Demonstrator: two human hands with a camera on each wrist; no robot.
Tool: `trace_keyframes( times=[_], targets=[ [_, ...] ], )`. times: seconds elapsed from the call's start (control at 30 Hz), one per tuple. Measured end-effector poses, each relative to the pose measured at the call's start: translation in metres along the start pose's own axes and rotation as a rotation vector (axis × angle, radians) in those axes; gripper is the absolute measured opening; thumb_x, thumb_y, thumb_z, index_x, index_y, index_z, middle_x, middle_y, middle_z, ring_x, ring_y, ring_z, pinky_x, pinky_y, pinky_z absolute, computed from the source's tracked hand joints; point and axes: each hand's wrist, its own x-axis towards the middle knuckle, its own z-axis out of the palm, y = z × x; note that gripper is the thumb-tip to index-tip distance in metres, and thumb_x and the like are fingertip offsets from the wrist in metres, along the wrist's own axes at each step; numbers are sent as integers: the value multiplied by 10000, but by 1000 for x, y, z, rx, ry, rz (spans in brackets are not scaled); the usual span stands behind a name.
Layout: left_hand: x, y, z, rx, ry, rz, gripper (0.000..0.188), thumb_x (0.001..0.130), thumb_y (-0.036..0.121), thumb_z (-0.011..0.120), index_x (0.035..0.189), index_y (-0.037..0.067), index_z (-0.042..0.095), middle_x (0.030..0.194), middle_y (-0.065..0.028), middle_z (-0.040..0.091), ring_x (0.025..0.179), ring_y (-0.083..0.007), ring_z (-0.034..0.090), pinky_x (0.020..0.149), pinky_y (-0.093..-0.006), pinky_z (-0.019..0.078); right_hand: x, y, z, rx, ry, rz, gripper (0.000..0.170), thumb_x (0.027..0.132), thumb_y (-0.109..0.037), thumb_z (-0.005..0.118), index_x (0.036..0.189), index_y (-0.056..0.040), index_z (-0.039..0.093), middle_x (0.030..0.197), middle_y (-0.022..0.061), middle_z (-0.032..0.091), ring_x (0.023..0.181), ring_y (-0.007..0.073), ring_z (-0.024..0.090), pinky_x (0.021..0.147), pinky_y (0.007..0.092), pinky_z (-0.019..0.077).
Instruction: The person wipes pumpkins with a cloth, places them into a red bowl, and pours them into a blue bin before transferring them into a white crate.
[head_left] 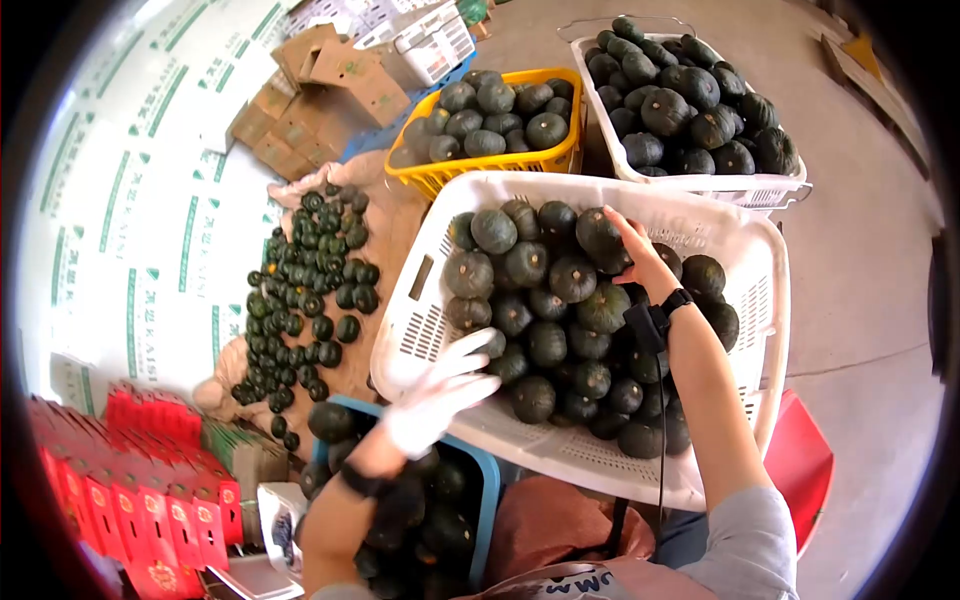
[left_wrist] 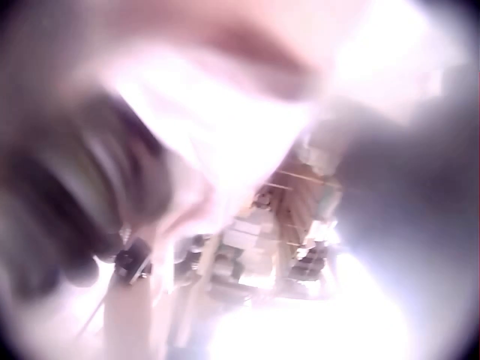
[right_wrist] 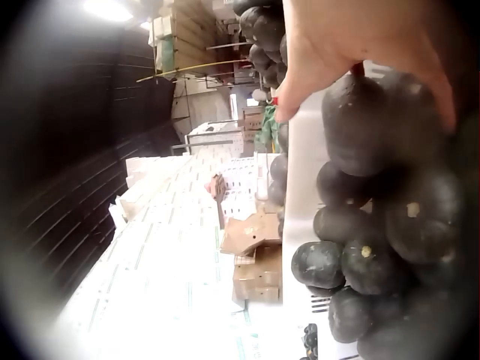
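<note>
A large white basket (head_left: 755,300) holds many dark green squashes. At its far side my bare right hand (head_left: 640,255) grips a squash (head_left: 598,232), thumb and fingers spread round it. That squash (right_wrist: 356,127) also shows under the right hand (right_wrist: 360,45) in the right wrist view. My left hand (head_left: 435,395), in a white glove and blurred, is over the basket's near left edge with its fingers extended and nothing in them. Close by lies a squash (head_left: 490,342). In the left wrist view the gloved hand (left_wrist: 217,120) is a bright blur.
Behind stand a yellow basket (head_left: 430,180) and another white basket (head_left: 690,182), both full of squashes. A blue crate (head_left: 487,480) of squashes is beside my left forearm. Smaller squashes (head_left: 310,280) lie on the floor at left, near red boxes (head_left: 150,510) and cardboard boxes (head_left: 350,80).
</note>
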Motion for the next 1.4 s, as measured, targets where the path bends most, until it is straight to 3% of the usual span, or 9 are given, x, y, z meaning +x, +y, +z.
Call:
trace_keyframes(
  times=[0.07,0.2,0.47,0.63,0.87,0.97,1.13,1.27,1.4],
  targets=[
    [94,-18,21,-67,-102,-78,810,914,298,675,1566,237,199,1440,-130,434,1289,-295,452,1033,-459,430,19,3,3,-151,36,-3,1187,628,-701,783,1559,-220,227,1591,195,174,1439,418,251,1011,748,292],
    [233,-57,26,-355,439,-111,1003,779,423,795,1540,346,146,1569,-141,223,1352,-459,294,992,-606,400,28,26,18,-119,280,-156,1043,596,-639,814,1455,-153,478,1548,284,145,1412,427,300,1101,425,374],
    [298,-59,51,-661,693,-211,1010,749,485,811,1499,379,142,1556,-76,219,1355,-374,329,888,-738,407,34,54,21,-185,302,-359,955,571,-599,834,1338,-92,574,1535,174,285,1435,416,207,1173,518,180],
    [332,-103,75,-600,976,339,862,823,206,788,1470,243,220,1394,-93,419,1196,-291,487,915,-536,488,25,60,5,-371,166,-488,790,531,-586,865,1167,-141,721,1537,183,202,1345,476,218,1138,507,286],
    [336,-97,105,-885,995,170,862,829,178,792,1485,187,233,1375,-142,458,1142,-271,498,937,-449,471,40,54,7,-564,90,-382,975,486,-674,840,1298,-168,649,1584,230,37,1404,534,141,1180,519,236],
    [338,-98,108,-857,1003,208,890,812,259,812,1485,209,232,1362,-147,476,1125,-275,516,908,-456,484,38,52,10,-532,107,-358,1207,446,-698,830,1370,22,541,1598,222,3,1410,557,150,1182,533,232],
    [294,-88,126,-933,913,223,833,835,295,781,1463,220,239,1337,-165,476,1110,-308,549,873,-505,538,-2,77,4,-482,145,-553,978,458,-651,849,1249,-108,660,1571,232,19,1362,542,177,1145,526,301],
    [254,-83,153,-1049,781,194,734,856,298,756,1410,105,313,1300,-137,503,1099,-278,544,918,-439,504,-41,80,-9,-580,279,-703,888,484,-518,897,1200,-54,650,1555,224,60,1350,500,206,1119,519,326],
    [194,-56,169,-1157,749,231,762,861,280,752,1452,158,288,1284,-122,499,1153,-258,483,995,-419,429,-84,73,-22,-247,180,-726,1079,577,-360,922,1422,38,382,1503,224,180,1322,340,351,1109,452,349]
  ],
)
